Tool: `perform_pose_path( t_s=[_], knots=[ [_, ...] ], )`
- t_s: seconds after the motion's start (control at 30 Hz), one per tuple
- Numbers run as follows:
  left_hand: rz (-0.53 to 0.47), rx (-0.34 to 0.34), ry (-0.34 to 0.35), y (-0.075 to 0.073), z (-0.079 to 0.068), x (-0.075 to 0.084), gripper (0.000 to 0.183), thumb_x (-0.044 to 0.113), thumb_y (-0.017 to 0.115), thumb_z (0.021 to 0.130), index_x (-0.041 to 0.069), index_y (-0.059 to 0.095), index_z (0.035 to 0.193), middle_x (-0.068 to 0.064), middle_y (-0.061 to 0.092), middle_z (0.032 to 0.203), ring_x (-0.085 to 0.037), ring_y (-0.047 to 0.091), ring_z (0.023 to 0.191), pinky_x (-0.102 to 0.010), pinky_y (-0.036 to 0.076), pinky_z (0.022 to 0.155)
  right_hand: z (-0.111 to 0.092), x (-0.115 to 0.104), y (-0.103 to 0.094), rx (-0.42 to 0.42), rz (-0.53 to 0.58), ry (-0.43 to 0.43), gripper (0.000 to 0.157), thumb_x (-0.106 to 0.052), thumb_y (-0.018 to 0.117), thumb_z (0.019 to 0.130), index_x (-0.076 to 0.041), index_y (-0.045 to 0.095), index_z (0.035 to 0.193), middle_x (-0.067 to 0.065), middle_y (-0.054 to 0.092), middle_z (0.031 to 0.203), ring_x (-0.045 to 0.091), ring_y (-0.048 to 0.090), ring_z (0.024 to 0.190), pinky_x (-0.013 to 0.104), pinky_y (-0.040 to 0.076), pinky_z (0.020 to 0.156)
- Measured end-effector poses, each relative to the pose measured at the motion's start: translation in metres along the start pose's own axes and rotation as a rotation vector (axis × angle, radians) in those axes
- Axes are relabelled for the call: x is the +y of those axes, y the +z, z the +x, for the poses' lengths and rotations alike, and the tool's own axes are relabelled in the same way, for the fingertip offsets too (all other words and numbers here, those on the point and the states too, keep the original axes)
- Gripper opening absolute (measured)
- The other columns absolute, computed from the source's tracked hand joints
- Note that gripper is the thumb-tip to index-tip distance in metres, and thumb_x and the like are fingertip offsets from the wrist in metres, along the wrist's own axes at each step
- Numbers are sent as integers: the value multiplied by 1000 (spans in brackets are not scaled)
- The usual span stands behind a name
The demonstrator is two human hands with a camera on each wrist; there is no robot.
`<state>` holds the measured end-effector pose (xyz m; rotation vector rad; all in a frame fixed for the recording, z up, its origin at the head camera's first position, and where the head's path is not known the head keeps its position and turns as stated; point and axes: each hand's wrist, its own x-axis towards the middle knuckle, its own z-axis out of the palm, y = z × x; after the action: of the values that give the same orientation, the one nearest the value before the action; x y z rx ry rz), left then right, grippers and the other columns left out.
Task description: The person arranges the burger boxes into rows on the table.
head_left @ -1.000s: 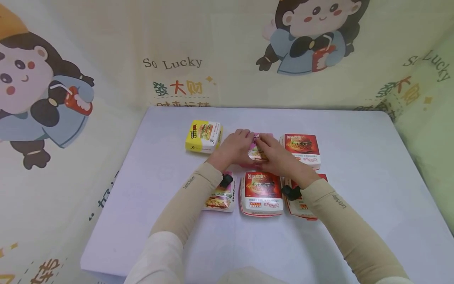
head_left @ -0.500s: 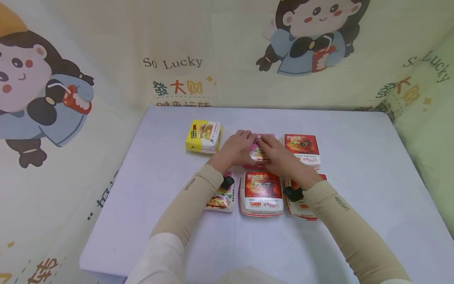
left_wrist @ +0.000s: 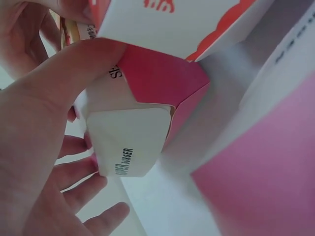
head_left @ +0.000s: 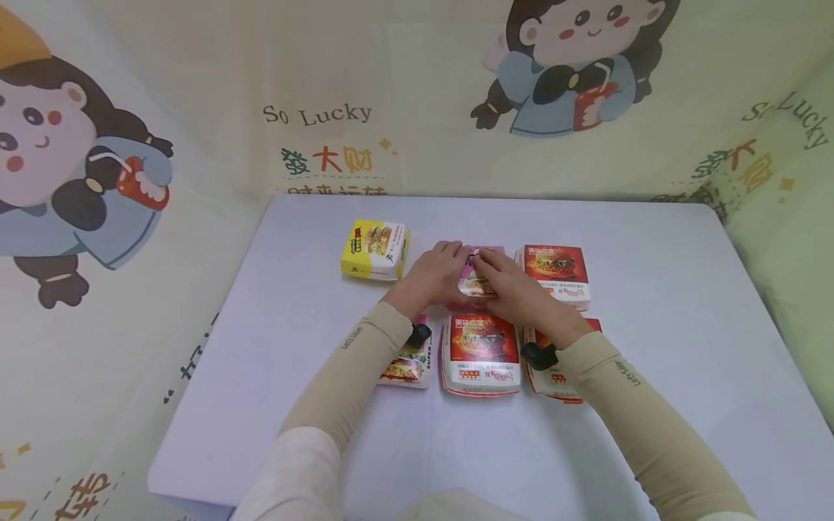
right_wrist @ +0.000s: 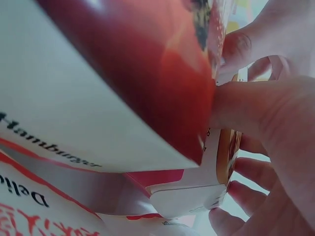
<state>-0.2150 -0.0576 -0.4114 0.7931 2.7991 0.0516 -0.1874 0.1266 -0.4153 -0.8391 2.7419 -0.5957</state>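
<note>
A pink burger box (head_left: 478,286) lies in the middle of the back row, between my two hands. My left hand (head_left: 433,276) grips it from the left, and my right hand (head_left: 519,291) grips it from the right. In the left wrist view, the left thumb lies along the near side of the pink box (left_wrist: 130,135) while the fingers reach round its far side. The right wrist view has the right thumb against the same pink box (right_wrist: 184,196), which a red box (right_wrist: 147,83) in front partly hides. Both hands cover the box's sides in the head view.
To the left stands a yellow-and-white burger box (head_left: 374,251). A red-and-white box (head_left: 554,271) sits just right of my hand. In the front row are another pink box (head_left: 408,367), a red box (head_left: 482,354) and a second red box (head_left: 554,365), partly under my forearms.
Over the first half second the pink box and both hands shift slightly right and toward me. Since then they have stayed almost still, and the other boxes keep their places.
</note>
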Motion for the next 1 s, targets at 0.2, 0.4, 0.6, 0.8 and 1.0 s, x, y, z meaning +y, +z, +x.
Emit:
perform_pose_path(
  t_s=[0.2, 0.4, 0.6, 0.8, 1.0],
  knots=[
    [-114, -74, -17, -6, -2, -2, 98, 61, 71, 82, 14, 26, 155, -12, 24, 163, -27, 24, 151, -40, 35, 119, -1, 0, -2, -19, 3, 10, 82, -14, 75, 87, -3, 30, 155, 19, 22, 162, 39, 21, 151, 54, 35, 116],
    [-187, -110, -32, -10, -8, -7, 101, 63, 68, 83, 12, 23, 157, -11, 18, 166, -26, 18, 153, -40, 30, 122, -1, 2, -4, -50, 33, 30, 81, -28, 72, 91, -6, 29, 156, 16, 20, 163, 37, 18, 151, 55, 36, 115],
    [-215, -109, -62, -12, -15, -14, 90, 59, 60, 91, 12, 22, 158, -9, 18, 166, -25, 19, 153, -39, 28, 123, 0, 1, -4, -30, 32, 31, 79, -37, 70, 92, -5, 33, 154, 17, 24, 161, 37, 22, 149, 56, 37, 115],
    [-217, -80, -83, -13, -20, -22, 81, 55, 57, 95, 14, 24, 158, -9, 20, 165, -26, 21, 153, -41, 29, 123, 3, -1, -6, -16, 44, 71, 76, -39, 70, 91, -8, 37, 152, 17, 25, 161, 37, 22, 149, 58, 36, 114],
    [-203, -36, -84, -11, -26, -30, 78, 52, 54, 98, 12, 24, 158, -10, 21, 165, -27, 22, 152, -41, 28, 123, 6, -6, -7, 4, 60, 66, 70, -36, 69, 92, -5, 41, 149, 20, 27, 160, 39, 23, 149, 59, 35, 115]
  ],
)
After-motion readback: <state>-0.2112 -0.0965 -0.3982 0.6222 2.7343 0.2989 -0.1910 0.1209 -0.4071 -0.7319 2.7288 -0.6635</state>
